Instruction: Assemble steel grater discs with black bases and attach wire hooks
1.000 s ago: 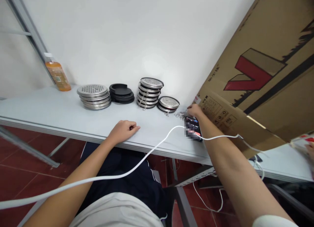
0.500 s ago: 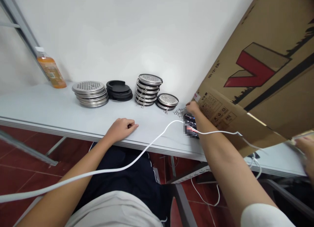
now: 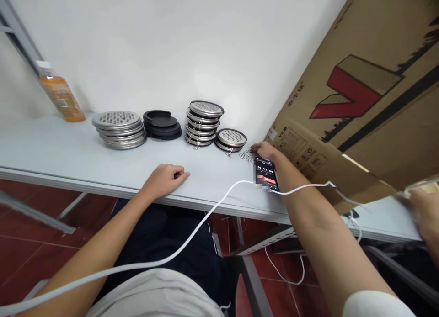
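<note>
My left hand (image 3: pixel 165 180) rests on the table near its front edge, fingers curled in and thumb pointing right, holding nothing that I can see. My right hand (image 3: pixel 264 150) is low over the table beside the cardboard box, its fingers reaching left at the edge of a small heap of wire-handled binder clips (image 3: pixel 247 156). No clip shows in its grasp. Just left of the heap lies a short stack of round perforated metal discs (image 3: pixel 231 138) with a clip on its rim. A taller clipped stack (image 3: pixel 205 123) of such discs, edged in black, stands beside it.
A phone (image 3: pixel 266 173) showing a timer lies by my right forearm, and a white cable (image 3: pixel 192 235) runs across the front. Further left are black round pieces (image 3: pixel 162 125), loose metal discs (image 3: pixel 119 129) and an orange drink bottle (image 3: pixel 61 93). A large cardboard box (image 3: pixel 343 111) leans at right; another person's hand (image 3: pixel 425 207) is beyond.
My right hand has moved a little left toward the clips, its fingers now stretched out rather than curled. My left hand keeps its pose. The view has turned slightly.
</note>
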The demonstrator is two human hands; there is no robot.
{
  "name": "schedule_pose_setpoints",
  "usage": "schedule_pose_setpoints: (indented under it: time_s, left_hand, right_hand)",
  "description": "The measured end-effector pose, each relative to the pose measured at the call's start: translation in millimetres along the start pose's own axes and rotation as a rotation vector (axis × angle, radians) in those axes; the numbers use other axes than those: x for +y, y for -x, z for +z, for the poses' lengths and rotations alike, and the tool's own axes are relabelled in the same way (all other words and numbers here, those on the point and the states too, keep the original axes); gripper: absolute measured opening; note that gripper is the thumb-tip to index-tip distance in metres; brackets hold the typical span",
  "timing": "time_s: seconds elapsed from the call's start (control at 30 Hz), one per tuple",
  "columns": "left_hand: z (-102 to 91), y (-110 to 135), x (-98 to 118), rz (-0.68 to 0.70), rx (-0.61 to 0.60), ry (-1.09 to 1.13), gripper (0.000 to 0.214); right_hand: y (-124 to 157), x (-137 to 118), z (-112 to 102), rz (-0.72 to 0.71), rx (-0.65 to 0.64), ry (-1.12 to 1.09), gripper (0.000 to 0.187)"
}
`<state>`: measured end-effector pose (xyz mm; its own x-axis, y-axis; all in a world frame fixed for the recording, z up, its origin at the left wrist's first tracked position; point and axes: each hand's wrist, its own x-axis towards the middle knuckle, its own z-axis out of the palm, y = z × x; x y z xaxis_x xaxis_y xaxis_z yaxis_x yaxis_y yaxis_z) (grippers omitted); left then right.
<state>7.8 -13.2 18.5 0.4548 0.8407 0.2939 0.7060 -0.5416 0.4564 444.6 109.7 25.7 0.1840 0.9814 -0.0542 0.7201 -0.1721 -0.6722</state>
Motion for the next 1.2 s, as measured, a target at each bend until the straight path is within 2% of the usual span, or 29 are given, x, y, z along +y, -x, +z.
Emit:
schedule_pose_setpoints:
  time_s: [0.23,0.4,0.6,0.77,1.0,1.2]
  left_hand:
    - [0.5,1,0,0.004,0.009,0.001,0.042]
    - [0.7,1,0,0.003,0.015,0.006,0.041]
    - [-0.2,1,1,0.000,0.010,0.008,0.041]
    - [0.1,1,2,-0.001,0.017,0.013,0.041]
    - [0.5,1,1,0.002,0.015,-0.001,0.041]
    - [0.4,1,1,0.000,0.011,-0.007,0.041]
  right_hand:
    - [5,-11,-1,0.047,-0.047,-0.133,0.039]
    - [3,-10,-4,0.064,-0.016,-0.144,0.039]
    - [-1,-6,-1,0.032,0.048,-0.034,0.044]
    - [-1,-4,0,-0.037,-0.011,0.052,0.049]
    - [-4,2,-2,-0.124,-0.030,0.158,0.037]
    - [-9,1,3,-0.123,0.050,0.280,0.028]
